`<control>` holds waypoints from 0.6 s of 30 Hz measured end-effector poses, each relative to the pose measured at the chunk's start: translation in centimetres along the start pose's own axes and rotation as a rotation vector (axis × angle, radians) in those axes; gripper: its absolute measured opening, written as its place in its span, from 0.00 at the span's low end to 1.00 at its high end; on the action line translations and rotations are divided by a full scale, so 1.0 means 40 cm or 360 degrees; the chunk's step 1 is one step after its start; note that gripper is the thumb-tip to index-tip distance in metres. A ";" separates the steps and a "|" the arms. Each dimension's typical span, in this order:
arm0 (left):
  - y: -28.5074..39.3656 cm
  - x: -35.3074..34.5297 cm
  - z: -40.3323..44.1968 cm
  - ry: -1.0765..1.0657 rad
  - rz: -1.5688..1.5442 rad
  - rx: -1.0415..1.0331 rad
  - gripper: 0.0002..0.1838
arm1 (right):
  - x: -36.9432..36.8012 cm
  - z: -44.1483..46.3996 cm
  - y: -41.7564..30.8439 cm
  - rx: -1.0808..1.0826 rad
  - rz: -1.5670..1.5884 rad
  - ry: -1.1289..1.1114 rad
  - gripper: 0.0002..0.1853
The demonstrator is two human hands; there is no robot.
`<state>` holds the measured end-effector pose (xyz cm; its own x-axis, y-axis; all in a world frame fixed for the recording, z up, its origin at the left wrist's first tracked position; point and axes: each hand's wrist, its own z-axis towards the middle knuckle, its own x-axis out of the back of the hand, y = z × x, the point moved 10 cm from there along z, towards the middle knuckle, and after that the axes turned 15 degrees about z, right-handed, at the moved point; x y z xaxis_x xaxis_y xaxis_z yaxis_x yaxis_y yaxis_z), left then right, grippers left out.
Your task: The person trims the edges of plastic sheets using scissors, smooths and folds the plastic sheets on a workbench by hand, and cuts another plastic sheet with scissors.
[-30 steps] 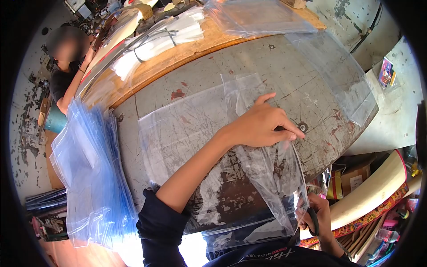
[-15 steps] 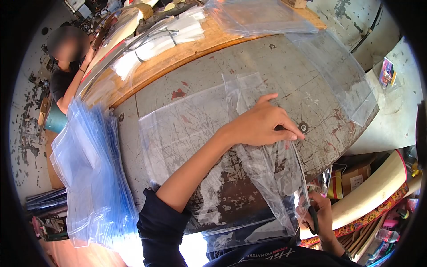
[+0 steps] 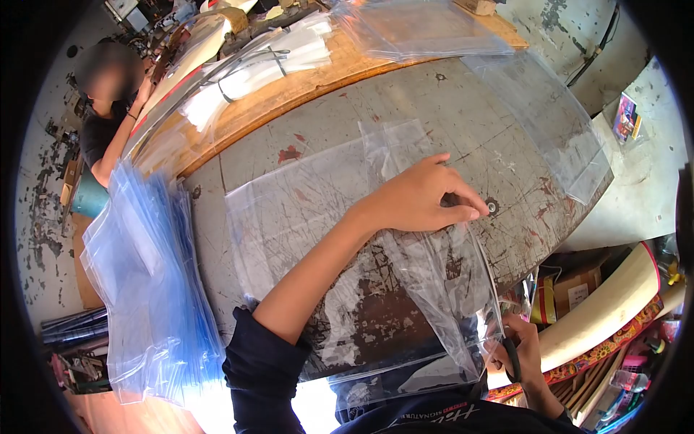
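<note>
A clear plastic sheet (image 3: 303, 195), folded and creased in places, lies over the scratched metal tabletop (image 3: 520, 166) and hangs past its near edge. My left hand (image 3: 423, 194) rests across it, thumb and forefinger pinching the sheet's right edge near the dark round spot on the table. At the lower right, my right hand (image 3: 526, 346) is closed around the black handle of a pair of scissors (image 3: 512, 356). Their blades point up along the right edge of the plastic. The blade tips are hard to make out against the clear film.
A thick stack of bluish plastic sheets (image 3: 148, 282) is on the left. Behind lie a white bundle tied with black cord (image 3: 253, 76) and more clear plastic (image 3: 426, 29) on a wooden board. Another person (image 3: 108, 123) is at the far left. A cream curved roll (image 3: 603, 318) lies at right.
My left hand has shifted very slightly up and left, still pinching the plastic edge. The right hand and scissors stay in nearly the same place.
</note>
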<state>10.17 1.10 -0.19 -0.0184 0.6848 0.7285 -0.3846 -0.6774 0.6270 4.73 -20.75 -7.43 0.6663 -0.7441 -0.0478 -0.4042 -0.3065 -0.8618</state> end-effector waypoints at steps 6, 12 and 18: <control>0.001 0.009 0.000 -0.0074 -0.0080 0.0030 0.15 | -0.011 0.014 -0.015 0.0022 0.0027 -0.0004 0.12; -0.001 0.009 0.000 -0.0081 -0.0059 0.0022 0.14 | -0.018 0.027 -0.032 0.0087 -0.0036 0.0005 0.11; -0.003 0.010 0.000 -0.0078 -0.0082 0.0023 0.12 | -0.015 0.027 -0.045 0.0101 -0.0077 0.0030 0.10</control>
<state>10.23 1.47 0.03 0.0464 0.7053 0.7074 -0.3706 -0.6455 0.6679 5.74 -19.10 -6.41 0.6720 -0.7406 0.0036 -0.3307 -0.3044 -0.8933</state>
